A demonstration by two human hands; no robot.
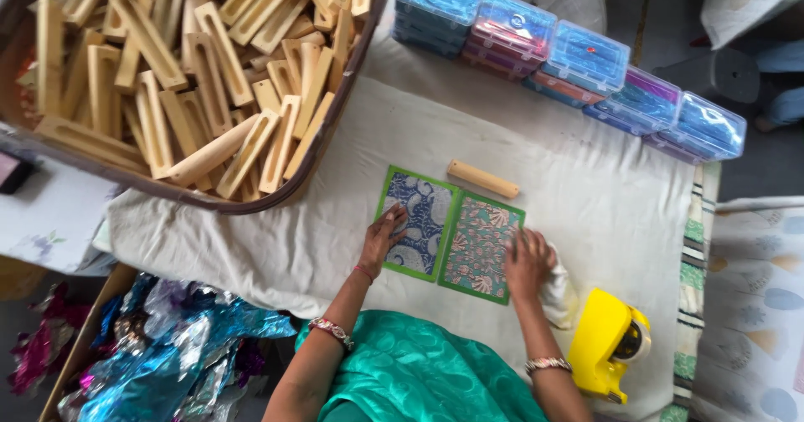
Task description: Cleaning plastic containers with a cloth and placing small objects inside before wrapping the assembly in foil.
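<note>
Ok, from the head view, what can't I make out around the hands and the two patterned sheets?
- White cloth: mostly hidden under the right hand, so the grip is unclear.
- Blue patterned sheet: its lower left corner is covered by the left hand.
- Yellow tape dispenser: the roll is too small to judge.
- Clear plastic boxes: contents blurred by the lids.
- Basket of wooden pieces: cut off by the top and left edges.

Both forearms bare, no sleeves showing below the elbow. Left hand (pixel 383 236): thin red thread band at the wrist, plus a chunky beaded bangle in pink and silver tones further up the forearm. Right hand (pixel 526 263): one silver-toned patterned bangle on the wrist. Clothing: glossy teal-green fabric with a faint woven pattern, draped over lap and torso.
</note>
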